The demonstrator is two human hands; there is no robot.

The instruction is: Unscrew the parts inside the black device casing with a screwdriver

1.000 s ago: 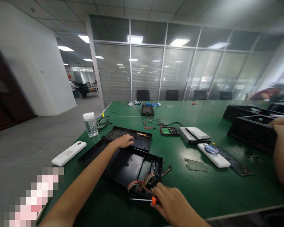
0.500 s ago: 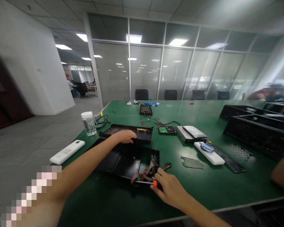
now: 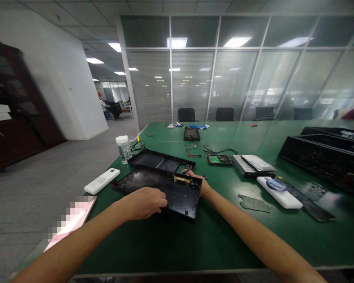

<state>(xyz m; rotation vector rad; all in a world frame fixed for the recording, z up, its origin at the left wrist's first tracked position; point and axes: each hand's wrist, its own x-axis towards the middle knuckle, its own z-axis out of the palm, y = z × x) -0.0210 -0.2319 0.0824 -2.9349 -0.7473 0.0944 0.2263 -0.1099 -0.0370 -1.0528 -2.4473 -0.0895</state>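
A flat black plastic cover (image 3: pixel 165 188) lies tilted over a black case on the green table (image 3: pixel 177 243). My left hand (image 3: pixel 147 202) is closed on the cover's near edge. At the cover's far right corner, beside a small yellow-brown connector (image 3: pixel 181 180), my right hand (image 3: pixel 199 181) grips the rim with curled fingers. A second black shell (image 3: pixel 157 160) lies open just behind the cover.
A white remote (image 3: pixel 102 181) and a clear jar (image 3: pixel 124 148) stand at the left table edge. A green circuit board (image 3: pixel 218 159), a metal drive (image 3: pixel 253 165) and a white device (image 3: pixel 279 192) lie to the right. Black crates (image 3: pixel 321 157) fill the far right.
My left hand brought the black cover over the case with the ribbon cables, which is now hidden. My right hand left the near edge for the far right corner; the screwdriver is out of sight.
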